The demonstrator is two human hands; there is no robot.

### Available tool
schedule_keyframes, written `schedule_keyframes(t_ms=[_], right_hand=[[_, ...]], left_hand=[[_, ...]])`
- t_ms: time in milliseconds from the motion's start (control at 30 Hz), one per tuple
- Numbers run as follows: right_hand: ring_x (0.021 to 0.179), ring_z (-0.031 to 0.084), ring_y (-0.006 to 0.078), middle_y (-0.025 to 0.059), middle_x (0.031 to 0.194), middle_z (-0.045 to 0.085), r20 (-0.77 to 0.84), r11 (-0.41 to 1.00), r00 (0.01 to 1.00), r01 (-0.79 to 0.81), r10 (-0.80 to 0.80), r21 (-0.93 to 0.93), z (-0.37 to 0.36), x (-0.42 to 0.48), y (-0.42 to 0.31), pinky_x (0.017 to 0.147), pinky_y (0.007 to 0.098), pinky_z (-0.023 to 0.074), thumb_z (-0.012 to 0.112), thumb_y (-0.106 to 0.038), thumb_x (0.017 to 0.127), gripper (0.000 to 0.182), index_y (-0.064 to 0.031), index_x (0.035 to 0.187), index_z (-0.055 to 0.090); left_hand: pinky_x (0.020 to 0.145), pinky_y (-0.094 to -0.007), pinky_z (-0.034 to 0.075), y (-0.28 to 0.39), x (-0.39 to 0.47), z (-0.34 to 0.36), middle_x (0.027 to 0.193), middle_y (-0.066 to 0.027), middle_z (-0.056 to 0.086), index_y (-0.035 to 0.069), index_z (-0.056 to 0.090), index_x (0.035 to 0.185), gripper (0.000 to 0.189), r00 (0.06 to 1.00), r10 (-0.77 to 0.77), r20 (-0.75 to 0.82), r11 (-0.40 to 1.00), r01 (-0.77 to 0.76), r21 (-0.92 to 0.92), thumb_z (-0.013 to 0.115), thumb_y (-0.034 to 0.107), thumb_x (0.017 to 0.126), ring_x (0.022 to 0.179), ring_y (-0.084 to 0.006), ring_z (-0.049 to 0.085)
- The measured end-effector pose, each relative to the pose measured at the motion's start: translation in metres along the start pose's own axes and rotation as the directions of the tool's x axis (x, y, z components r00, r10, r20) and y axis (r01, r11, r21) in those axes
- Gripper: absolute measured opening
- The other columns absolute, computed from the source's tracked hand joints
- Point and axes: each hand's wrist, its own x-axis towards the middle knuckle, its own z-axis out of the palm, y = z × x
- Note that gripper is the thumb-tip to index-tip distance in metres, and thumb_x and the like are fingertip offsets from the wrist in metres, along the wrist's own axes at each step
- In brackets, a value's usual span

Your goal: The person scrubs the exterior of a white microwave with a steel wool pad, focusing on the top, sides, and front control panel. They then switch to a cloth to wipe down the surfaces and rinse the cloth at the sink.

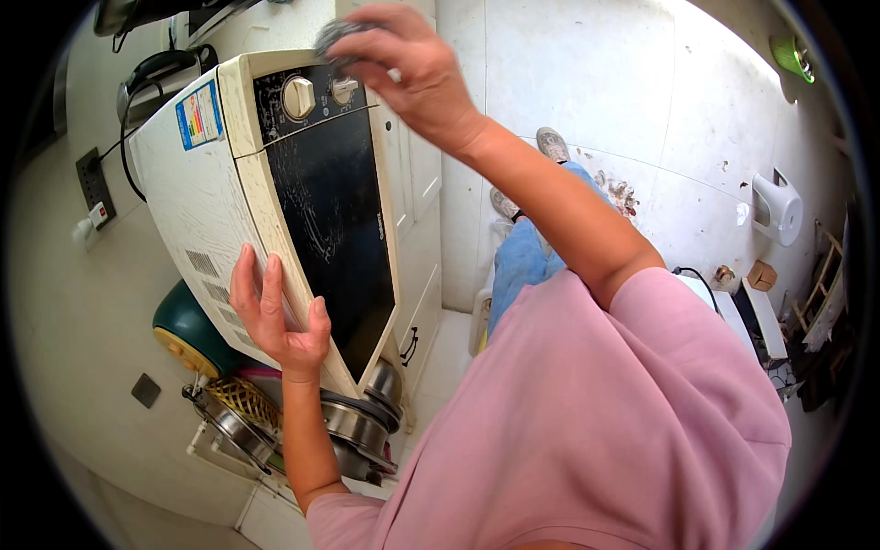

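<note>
A cream-coloured microwave oven with a dark glass door stands before me, wet streaks across its casing and front. My right hand pinches a blurred wad of grey metal scouring wool by the control panel's outer end. Close to it are two cream dial knobs, one partly covered by the hand and a larger one in plain view. My left hand, fingers spread, is at the corner between the casing and the door frame; it appears to rest there and holds nothing.
Stacked metal pots, a woven basket and a dark green container crowd below the oven. A power strip with cords hangs on the wall. A white plastic stool and scattered debris are on the tiled floor.
</note>
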Motion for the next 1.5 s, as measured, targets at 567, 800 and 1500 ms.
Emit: schedule_keyframes(t_ms=[567, 800, 1500], right_hand=[[0.109, 0.06, 0.031, 0.004, 0.117, 0.069, 0.042, 0.983, 0.985, -0.164, 0.168, -0.088, 0.027, -0.05, 0.048, 0.093, 0.0397, 0.0538, 0.071, 0.006, 0.076, 0.031, -0.0111, 0.101, 0.074], [0.109, 0.058, 0.0322, 0.0054, 0.118, 0.068, -0.013, 0.949, 0.952, -0.304, 0.304, -0.088, 0.037, -0.063, 0.025, 0.096, 0.0388, 0.0516, 0.071, 0.004, 0.079, 0.03, -0.0109, 0.104, 0.077], [0.107, 0.057, 0.0382, 0.0142, 0.121, 0.063, 0.024, 0.9, 0.915, -0.391, 0.402, -0.191, 0.047, -0.089, -0.005, 0.091, 0.0452, 0.0508, 0.065, 0.002, 0.083, 0.035, -0.0056, 0.117, 0.071]], left_hand=[[0.113, -0.051, 0.04, 0.001, 0.001, -0.001, 0.15, -0.0257, 0.05, 0.002, 0.063, 0.138, 0.062, 1.0, 0.011, -0.008, 1.0, -0.011, 0.005, 0.07, 0.028, 0.082, 0.135, -0.0413, 0.048], [0.114, -0.0501, 0.041, 0.001, 0.002, -0.001, 0.15, -0.0251, 0.049, 0.001, 0.061, 0.139, 0.062, 1.0, 0.019, 0.0, 1.0, -0.019, 0.013, 0.068, 0.027, 0.083, 0.136, -0.0412, 0.048], [0.114, -0.049, 0.04, 0.003, 0.003, 0.0, 0.151, -0.0236, 0.049, 0.002, 0.061, 0.14, 0.062, 1.0, 0.014, -0.008, 1.0, -0.014, 0.025, 0.069, 0.027, 0.084, 0.137, -0.0397, 0.047]])
